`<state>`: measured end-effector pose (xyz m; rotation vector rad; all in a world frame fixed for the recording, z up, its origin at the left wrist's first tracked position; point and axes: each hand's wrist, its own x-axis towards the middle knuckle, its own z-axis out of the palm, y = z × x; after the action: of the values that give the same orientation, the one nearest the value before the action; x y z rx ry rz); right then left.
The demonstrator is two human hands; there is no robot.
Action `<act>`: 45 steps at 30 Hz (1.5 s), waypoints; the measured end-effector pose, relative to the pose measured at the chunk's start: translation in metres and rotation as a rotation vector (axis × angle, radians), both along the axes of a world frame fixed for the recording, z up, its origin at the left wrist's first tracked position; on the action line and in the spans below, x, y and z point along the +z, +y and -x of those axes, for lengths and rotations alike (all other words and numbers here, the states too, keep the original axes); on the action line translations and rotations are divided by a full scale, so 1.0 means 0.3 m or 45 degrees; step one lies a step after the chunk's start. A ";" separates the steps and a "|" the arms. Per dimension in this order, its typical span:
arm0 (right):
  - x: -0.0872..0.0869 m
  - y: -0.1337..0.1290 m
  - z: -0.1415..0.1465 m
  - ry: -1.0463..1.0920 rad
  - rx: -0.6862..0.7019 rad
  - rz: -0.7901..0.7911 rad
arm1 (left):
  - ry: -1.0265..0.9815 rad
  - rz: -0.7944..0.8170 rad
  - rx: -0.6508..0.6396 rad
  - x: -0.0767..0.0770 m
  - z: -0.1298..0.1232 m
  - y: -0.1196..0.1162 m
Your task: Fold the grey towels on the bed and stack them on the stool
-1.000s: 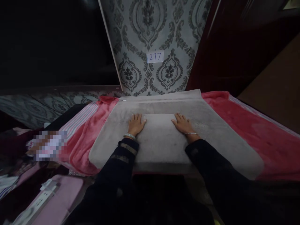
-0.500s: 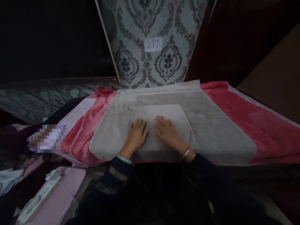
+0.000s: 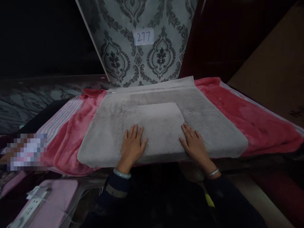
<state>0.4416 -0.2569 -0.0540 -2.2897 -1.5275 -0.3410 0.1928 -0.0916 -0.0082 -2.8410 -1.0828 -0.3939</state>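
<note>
Plainly, two bare hands, both laid on grey plush cloth.

Item: left hand (image 3: 131, 145), palm down, fingers spread, grasping nothing; it rests over the near left part of a paler rectangle (image 3: 156, 122). Pale bangle (image 3: 122, 174) at the wrist.

Item: right hand (image 3: 196, 145), palm down, fingers extended, likewise clasping nothing; it lies at the rectangle's right side. Thin bracelet (image 3: 213, 172) at the wrist.

Item: grey cloth (image 3: 218, 129), spread over a red blanket (image 3: 239, 110), its front edge bending down over the near side, its far edge against or close to the patterned wall (image 3: 116, 60). Whether the rectangle is a separate layer or merely brushed pile cannot be told.

Item: striped border (image 3: 59, 117), at the blanket's left.

Item: power strip (image 3: 30, 207), on a pink surface (image 3: 60, 194), lower left, apart from the hands.

Faults possible, by judgement. One: a pull toward the body could drag the cloth over the front edge, soft plush on soft plush perhaps gripping poorly. Two: uneven pressure from the palms could skew the cloth or raise creases, the blanket at left being already rumpled. Three: the bracelet or bangle could snag the pile, either wrist being low by the front edge. Four: a sideways sweep could ruck the rectangle's outline, whichever its nature.
</note>
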 end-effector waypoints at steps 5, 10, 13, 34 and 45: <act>-0.027 -0.042 -0.015 0.057 -0.025 -0.044 | -0.033 0.034 0.019 0.009 0.003 -0.011; -0.060 -0.075 -0.012 0.107 0.101 -0.245 | -0.122 0.000 0.035 -0.032 0.148 -0.026; -0.084 -0.113 -0.023 0.121 0.230 -0.304 | -0.195 0.001 0.026 -0.083 0.283 -0.005; -0.103 -0.069 -0.026 0.366 0.165 -0.508 | -0.640 0.525 -0.106 -0.048 0.338 0.105; -0.050 -0.058 -0.222 0.124 0.318 -0.319 | -0.253 0.239 -0.250 0.011 0.311 0.235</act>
<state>0.5084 -0.2743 -0.0691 -1.8738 -1.5994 -0.3259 0.0996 -0.0210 -0.0047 -3.1440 -0.9156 -0.6324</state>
